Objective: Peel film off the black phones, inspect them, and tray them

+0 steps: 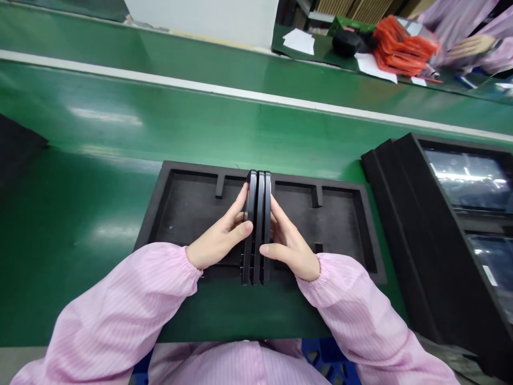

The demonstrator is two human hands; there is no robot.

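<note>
1. Green bench point(80, 224) runs across the frame; at upper right, a co-worker's hand point(471, 48) lies near orange packets point(404, 45).
2. Three slim black panels point(260, 214) stand on edge, side by side, at the centre of the frame, over a black foam tray point(340, 227); whether they rest on it is unclear.
3. Left hand point(219, 238) and right hand point(292, 246) press from opposite sides, fingers extended along the outer faces, thumbs at the upward edges, gripping the panels between them, probably so the group stays upright and aligned.
4. Stacked foam trays point(420, 240) at right carry glossy screens point(467, 179) in recesses, which likely keep them apart and protected.
</note>
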